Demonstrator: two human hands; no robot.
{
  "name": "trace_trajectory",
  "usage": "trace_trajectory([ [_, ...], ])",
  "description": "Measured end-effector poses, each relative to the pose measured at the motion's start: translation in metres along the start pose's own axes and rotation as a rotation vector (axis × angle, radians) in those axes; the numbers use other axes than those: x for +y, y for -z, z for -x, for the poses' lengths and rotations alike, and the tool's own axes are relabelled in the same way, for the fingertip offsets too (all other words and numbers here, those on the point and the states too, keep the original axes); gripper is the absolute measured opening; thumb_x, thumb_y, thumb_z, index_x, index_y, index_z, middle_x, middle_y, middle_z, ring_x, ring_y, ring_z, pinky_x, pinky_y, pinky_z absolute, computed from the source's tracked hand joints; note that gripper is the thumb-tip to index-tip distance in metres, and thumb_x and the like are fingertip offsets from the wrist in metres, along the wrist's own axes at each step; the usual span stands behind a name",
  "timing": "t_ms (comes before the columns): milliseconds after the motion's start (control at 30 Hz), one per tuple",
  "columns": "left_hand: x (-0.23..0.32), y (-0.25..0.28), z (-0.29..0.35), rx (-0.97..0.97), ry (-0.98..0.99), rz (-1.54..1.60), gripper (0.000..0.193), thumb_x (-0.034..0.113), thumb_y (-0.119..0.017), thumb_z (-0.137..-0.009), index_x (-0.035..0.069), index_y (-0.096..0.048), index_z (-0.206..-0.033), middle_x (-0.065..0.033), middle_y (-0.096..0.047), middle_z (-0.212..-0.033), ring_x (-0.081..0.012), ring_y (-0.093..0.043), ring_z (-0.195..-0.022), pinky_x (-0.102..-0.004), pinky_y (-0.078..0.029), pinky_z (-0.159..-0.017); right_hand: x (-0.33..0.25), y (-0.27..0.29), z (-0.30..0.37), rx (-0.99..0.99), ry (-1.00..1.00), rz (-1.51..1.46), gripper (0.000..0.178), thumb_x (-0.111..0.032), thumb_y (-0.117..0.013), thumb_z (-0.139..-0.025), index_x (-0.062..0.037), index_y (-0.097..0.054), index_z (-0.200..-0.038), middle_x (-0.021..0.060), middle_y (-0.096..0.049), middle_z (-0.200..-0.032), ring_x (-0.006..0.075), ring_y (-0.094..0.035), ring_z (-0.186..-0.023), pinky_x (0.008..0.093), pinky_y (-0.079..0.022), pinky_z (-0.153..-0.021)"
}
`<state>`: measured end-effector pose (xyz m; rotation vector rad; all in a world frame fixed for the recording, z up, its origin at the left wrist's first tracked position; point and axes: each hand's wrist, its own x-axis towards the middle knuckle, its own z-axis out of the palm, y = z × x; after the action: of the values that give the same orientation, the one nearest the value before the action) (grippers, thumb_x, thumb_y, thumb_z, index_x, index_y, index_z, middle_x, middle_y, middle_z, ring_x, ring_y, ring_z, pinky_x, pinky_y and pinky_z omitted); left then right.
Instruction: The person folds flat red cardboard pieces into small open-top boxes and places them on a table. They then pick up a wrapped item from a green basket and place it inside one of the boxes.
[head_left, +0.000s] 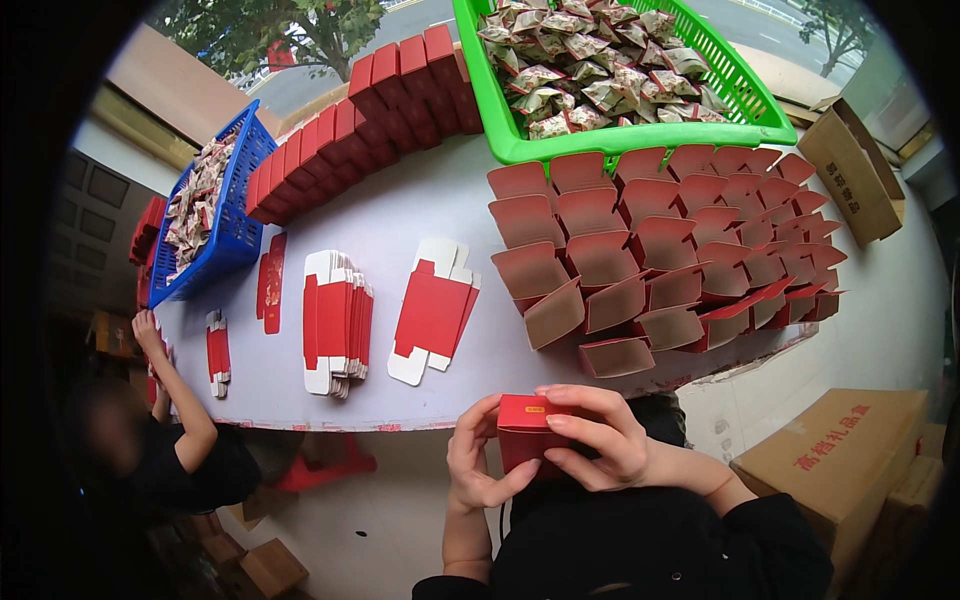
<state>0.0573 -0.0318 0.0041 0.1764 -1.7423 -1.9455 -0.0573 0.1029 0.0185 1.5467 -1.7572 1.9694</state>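
Observation:
A small red box (527,440) is held between my two hands in front of my body, just off the table's near edge. Its top panel faces up and looks closed, with a small yellow mark on it. My left hand (478,455) wraps its left side, thumb low on the front. My right hand (600,437) grips the right side, with fingers at the top edge and front. On the table beyond lie flat red-and-white box blanks (435,310) and a thicker stack of blanks (338,320). Many open-topped red boxes (600,255) stand in rows to the right.
A green basket (640,140) and a blue basket (225,215) hold small wrapped packets. Closed red boxes (340,140) line the table's far side. Large cartons (835,450) stand at right. At left, another person's arm (180,390) reaches to the table beside a red stool (325,465).

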Motion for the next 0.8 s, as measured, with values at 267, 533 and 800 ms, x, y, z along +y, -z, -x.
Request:
trace_trajectory([
  [267, 0.015, 0.033, -0.121, 0.392, -0.083, -0.948, 0.053, 0.013, -0.065, -0.085, 0.003, -0.047, -0.134, -0.0175, -0.064, -0.106, -0.0237, -0.066, -0.086, -0.0320, -0.053, -0.070, 0.009, 0.008, 0.017, 0.008, 0.061, 0.133, 0.044, 0.000, -0.069, -0.066, -0.0034, -0.061, -0.109, 0.0147, -0.058, -0.109, 0.0249, -0.063, -0.084, 0.0318, -0.054, -0.070],
  [533, -0.023, 0.065, -0.210, 0.158, 0.182, -1.649, 0.059, 0.032, -0.060, -0.088, 0.005, -0.040, -0.136, -0.0200, -0.058, -0.111, -0.0347, -0.062, -0.094, -0.0444, -0.051, -0.079, -0.002, 0.028, 0.016, -0.086, 0.212, 0.155, 0.037, 0.001, -0.065, -0.067, 0.0015, -0.064, -0.104, 0.0162, -0.060, -0.099, 0.0250, -0.064, -0.073, 0.0317, -0.057, -0.066],
  [800, -0.035, 0.047, -0.200, 0.254, -0.582, -1.282, 0.035, 0.020, -0.063, -0.088, -0.001, -0.055, -0.115, -0.0158, -0.057, -0.112, -0.0324, -0.052, -0.105, -0.0423, -0.042, -0.091, -0.048, 0.117, -0.029, -0.206, 0.070, 0.210, 0.024, 0.001, -0.062, -0.068, 0.0020, -0.067, -0.091, 0.0187, -0.063, -0.096, 0.0212, -0.065, -0.076, 0.0265, -0.056, -0.065],
])
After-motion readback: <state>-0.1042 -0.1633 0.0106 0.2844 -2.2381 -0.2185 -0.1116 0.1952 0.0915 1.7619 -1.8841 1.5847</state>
